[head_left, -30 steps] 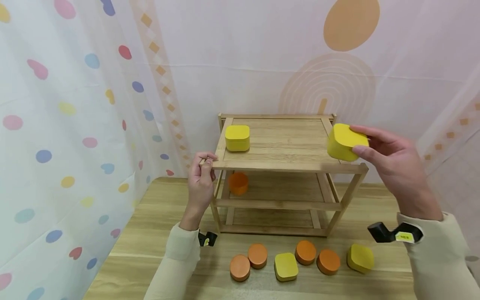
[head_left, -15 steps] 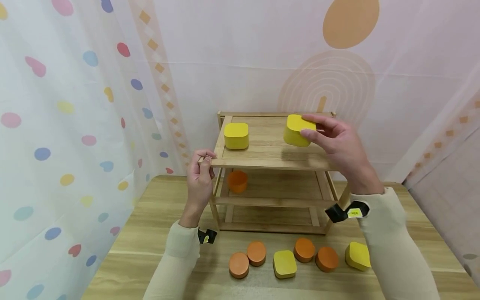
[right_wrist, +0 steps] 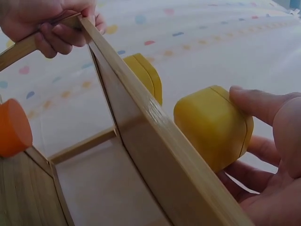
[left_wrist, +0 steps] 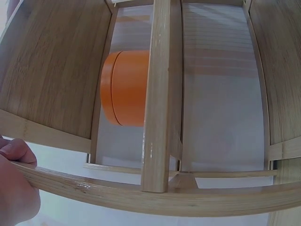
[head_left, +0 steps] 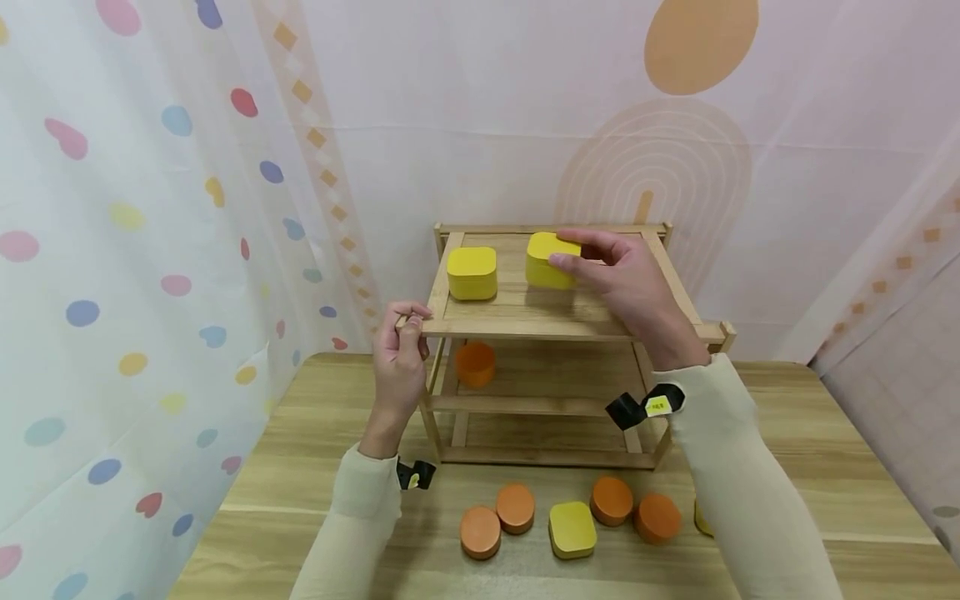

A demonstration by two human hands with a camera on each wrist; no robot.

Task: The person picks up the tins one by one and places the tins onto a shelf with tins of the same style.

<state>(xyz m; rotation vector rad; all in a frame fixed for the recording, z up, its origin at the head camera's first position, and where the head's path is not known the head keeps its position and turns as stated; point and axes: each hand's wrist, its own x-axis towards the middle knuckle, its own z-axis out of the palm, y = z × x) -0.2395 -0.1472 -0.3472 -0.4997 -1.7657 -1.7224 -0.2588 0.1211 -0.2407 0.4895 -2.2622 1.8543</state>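
Observation:
My right hand (head_left: 637, 292) pinches a yellow rounded-square box (head_left: 549, 260) between thumb and fingers, over the middle of the wooden rack's top shelf (head_left: 517, 320). Whether the box touches the shelf I cannot tell. To its left, a second yellow box (head_left: 472, 274) stands on that shelf, apart from the first. My left hand (head_left: 400, 362) grips the rack's front left corner with curled fingers; in the right wrist view these fingers (right_wrist: 59, 37) wrap the frame. An orange round box (left_wrist: 129, 88) sits on the middle shelf's left side.
On the table (head_left: 300, 467) before the rack lie several orange round boxes (head_left: 480, 532) and a yellow box (head_left: 572, 529). Another yellow box (head_left: 702, 518) is mostly hidden by my right sleeve (head_left: 738, 467). A patterned curtain (head_left: 480, 150) hangs behind the rack.
My right hand has carried the yellow box leftward from the shelf's right end to its middle, closer to the standing one. My left hand keeps its grip on the corner.

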